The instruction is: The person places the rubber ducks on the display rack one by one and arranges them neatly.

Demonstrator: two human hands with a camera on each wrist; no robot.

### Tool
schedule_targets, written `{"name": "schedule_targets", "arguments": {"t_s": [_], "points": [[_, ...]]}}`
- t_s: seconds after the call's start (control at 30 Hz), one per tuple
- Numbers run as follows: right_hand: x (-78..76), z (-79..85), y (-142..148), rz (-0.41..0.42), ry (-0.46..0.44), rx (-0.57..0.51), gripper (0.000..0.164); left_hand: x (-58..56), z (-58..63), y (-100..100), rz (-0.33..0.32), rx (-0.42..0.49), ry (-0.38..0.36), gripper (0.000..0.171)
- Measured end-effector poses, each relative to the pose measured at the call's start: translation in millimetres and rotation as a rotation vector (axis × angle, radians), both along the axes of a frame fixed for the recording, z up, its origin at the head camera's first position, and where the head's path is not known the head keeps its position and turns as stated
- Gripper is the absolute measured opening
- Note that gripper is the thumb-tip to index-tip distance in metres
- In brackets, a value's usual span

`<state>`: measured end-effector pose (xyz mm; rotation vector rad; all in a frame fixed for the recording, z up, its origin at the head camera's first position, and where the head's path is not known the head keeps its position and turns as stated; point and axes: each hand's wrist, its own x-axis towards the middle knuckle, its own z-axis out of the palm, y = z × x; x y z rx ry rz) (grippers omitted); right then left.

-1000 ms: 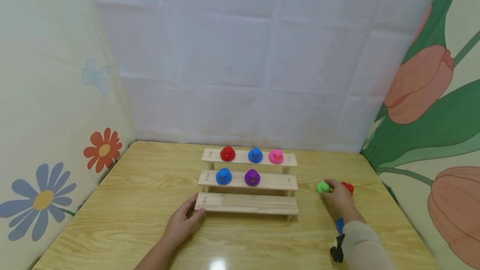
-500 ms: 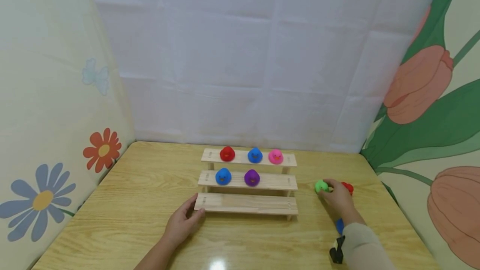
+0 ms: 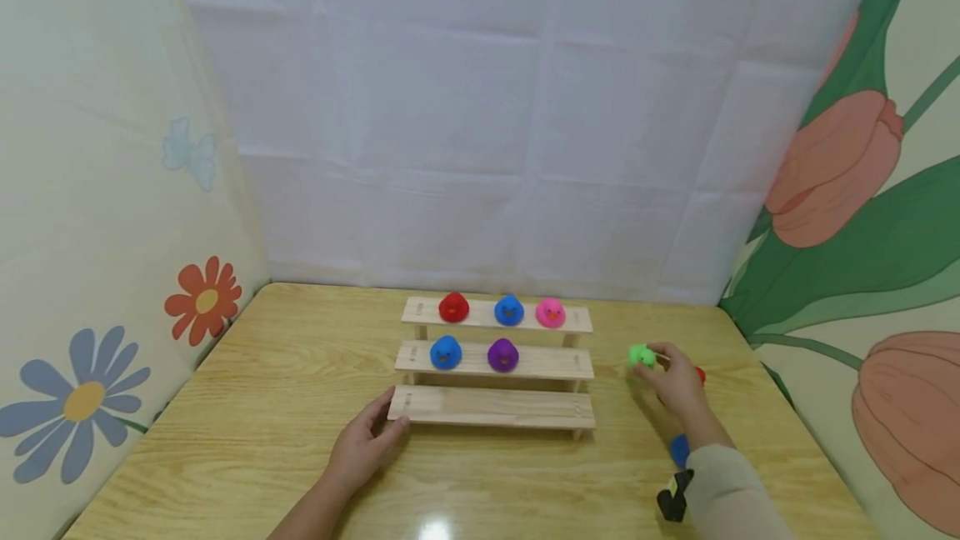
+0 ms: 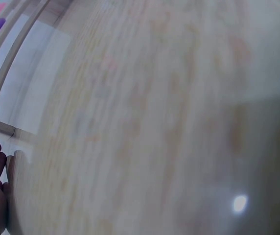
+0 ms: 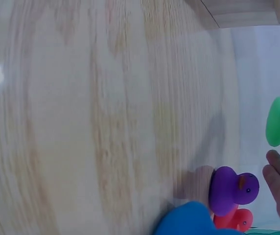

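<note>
Head view shows the right hand (image 3: pixel 678 382) with the green duck (image 3: pixel 641 355) pinched in its fingers (image 3: pixel 660 350), now raised off the table (image 3: pixel 262 407) and carried a little toward the wooden step shelf (image 3: pixel 495 361); a second ago the duck sat lower, beside the red duck (image 3: pixel 700 374) on the table. That lift suggests the duck has been picked and is on its way to a step. The right forearm reaches forward from the lower right, wrist bent slightly inward. The right wrist view shows the green duck at the fingertips, above a purple duck (image 5: pixel 233 190) and another red one lying on the table. The left hand (image 3: pixel 367 442) rests flat, fingers relaxed and straight, touching the left end of the bottom step, which holds no ducks.
</note>
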<state>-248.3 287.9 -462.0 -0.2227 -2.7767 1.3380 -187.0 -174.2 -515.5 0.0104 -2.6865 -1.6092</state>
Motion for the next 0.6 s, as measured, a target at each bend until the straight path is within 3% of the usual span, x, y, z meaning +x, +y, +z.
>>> {"name": "schedule_targets", "arguments": {"t_s": [0.37,0.6], "points": [[1.0,1.2,-5,-0.009,0.008,-0.090,0.052,-1.2,-1.9,-1,-0.002,0.004,0.002,0.066],[1.6,8.9,-14,0.022,0.067,-0.145,0.054,-1.8,-2.0,-1,-0.002,0.002,0.002,0.067]]}}
